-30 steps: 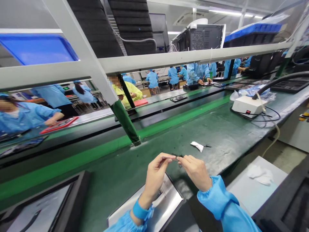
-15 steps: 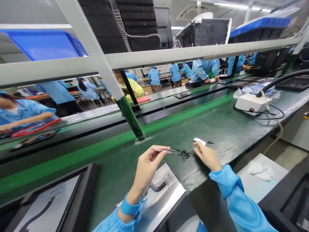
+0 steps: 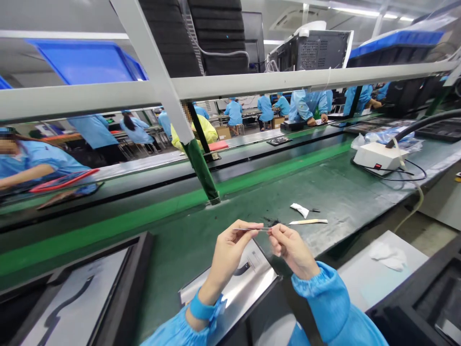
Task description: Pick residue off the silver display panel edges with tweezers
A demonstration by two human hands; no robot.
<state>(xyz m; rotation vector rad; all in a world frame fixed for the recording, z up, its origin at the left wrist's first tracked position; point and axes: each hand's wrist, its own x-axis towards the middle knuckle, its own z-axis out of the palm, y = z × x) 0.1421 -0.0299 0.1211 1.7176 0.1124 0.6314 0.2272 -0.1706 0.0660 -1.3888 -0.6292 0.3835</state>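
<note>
My left hand (image 3: pixel 230 250) pinches thin metal tweezers (image 3: pixel 252 229) and holds them level above the green bench. My right hand (image 3: pixel 292 247) meets the tweezers' tip with thumb and forefinger pinched together; whatever sits between them is too small to make out. Under both hands lies a silver panel (image 3: pixel 252 288) with a black flex cable (image 3: pixel 240 269) on it. Just beyond the fingers is a small heap of black scraps (image 3: pixel 272 221). A pale stick (image 3: pixel 308 221) and a white scrap (image 3: pixel 299 209) lie on the bench to the right.
A dark-framed panel (image 3: pixel 108 288) lies at my left. A white box with cables (image 3: pixel 378 156) stands far right on the green mat (image 3: pixel 324 187). A slanted post (image 3: pixel 201 168) rises ahead. Other people in blue coats work across the conveyor. A grey tray with wipes (image 3: pixel 387 257) sits lower right.
My right hand reached out to the bench, left the pale stick there, and came back to the tweezers' tip. The left hand kept holding the tweezers. The view shifted slightly.
</note>
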